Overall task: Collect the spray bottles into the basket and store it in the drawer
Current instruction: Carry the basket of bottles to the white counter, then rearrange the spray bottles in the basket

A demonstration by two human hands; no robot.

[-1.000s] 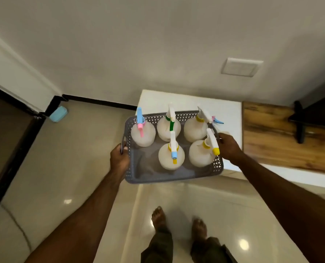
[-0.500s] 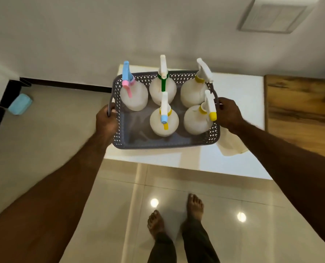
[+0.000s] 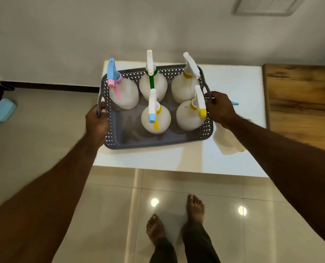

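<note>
A grey perforated basket [image 3: 158,142] is held over the white table [image 3: 233,86]. It carries several white spray bottles standing upright: one with a blue and pink head [image 3: 123,95], one with a green trigger [image 3: 152,86], one with a blue nozzle and yellow trigger [image 3: 155,118], and others with yellow collars [image 3: 189,116]. My left hand [image 3: 97,120] grips the basket's left handle. My right hand [image 3: 219,109] grips the right handle. One more white bottle [image 3: 227,142] lies on the table under my right forearm, with its blue tip [image 3: 234,103] showing past my hand.
A wooden surface [image 3: 300,107] adjoins the table on the right. A light blue object [image 3: 2,110] lies on the floor at far left by a dark doorway. My bare feet [image 3: 176,221] stand on glossy tiles in front of the table. A white wall runs behind.
The basket, held in both hands, has come over the white table as I stepped toward it. The view has tilted further down.
</note>
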